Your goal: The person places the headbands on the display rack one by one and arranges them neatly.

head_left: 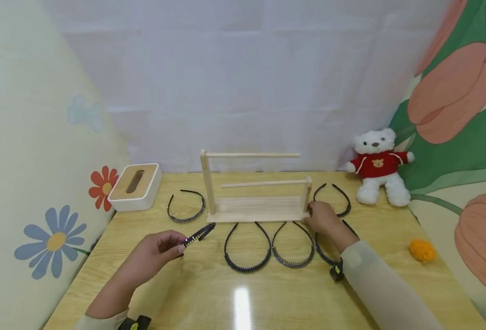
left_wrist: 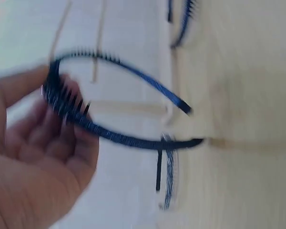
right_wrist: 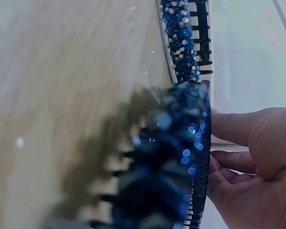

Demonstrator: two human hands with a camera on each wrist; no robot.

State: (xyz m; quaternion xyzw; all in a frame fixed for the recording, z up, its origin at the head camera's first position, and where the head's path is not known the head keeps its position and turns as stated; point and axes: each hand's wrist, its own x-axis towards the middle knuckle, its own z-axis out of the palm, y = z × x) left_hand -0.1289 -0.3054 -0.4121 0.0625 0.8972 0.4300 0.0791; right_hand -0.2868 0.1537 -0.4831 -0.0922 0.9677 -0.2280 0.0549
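Observation:
My left hand (head_left: 158, 254) pinches a dark toothed headband (head_left: 199, 233) between thumb and fingers, raised over the table left of the wooden rack. In the left wrist view, the headband (left_wrist: 119, 138) has its two ends pointing away from the palm. My right hand (head_left: 323, 219) grips the right end of the wooden rack (head_left: 255, 215), at the foot of its short post. The rack has two level rods, the back one higher. In the right wrist view, a blurred headband with sparkling blue stones (right_wrist: 157, 162) stands in front of the right hand (right_wrist: 257, 162), partly covering its fingertips.
Several dark headbands lie around the rack: one on the left (head_left: 185, 220), two in front (head_left: 247, 269) and others by the right arm. A tissue box (head_left: 121, 192) stands at back left. A white teddy bear (head_left: 376, 165) sits at back right, near an orange fluffy ball (head_left: 422, 250).

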